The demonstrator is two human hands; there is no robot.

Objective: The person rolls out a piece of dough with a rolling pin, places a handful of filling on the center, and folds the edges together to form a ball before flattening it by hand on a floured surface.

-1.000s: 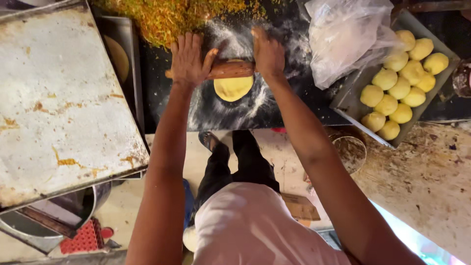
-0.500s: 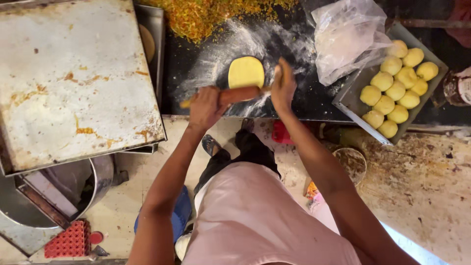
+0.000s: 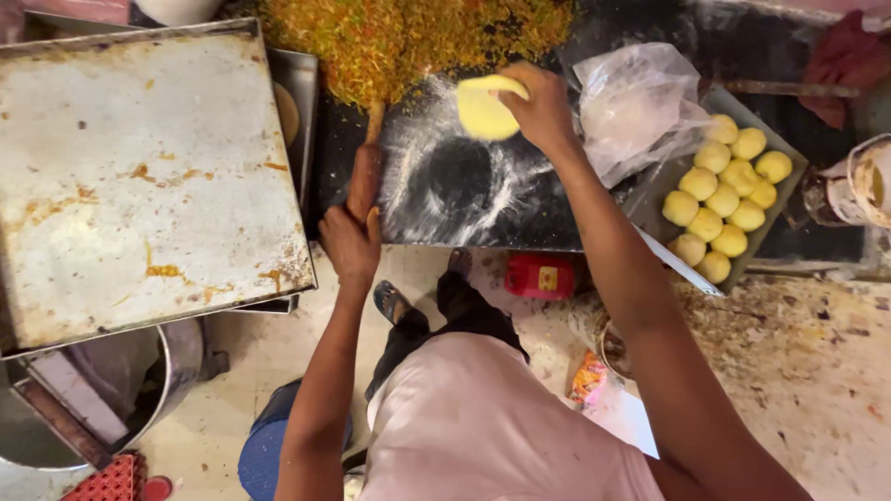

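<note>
The right hand (image 3: 543,107) is lifting the yellow dough disc (image 3: 484,107), fingers pinching its edge, above the floured table (image 3: 464,186) at upper centre. The left hand (image 3: 351,243), fingers wrapped closed, is gripping the rolling pin (image 3: 365,172). Supporting the disc evenly should prevent tearing.

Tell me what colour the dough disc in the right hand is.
Pale yellow: the dough disc, held by the right hand, shows best in the head view.

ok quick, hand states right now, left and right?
Left hand: closed on the rolling pin.
Right hand: closed on the dough disc, lifted off the floured slab.
</note>
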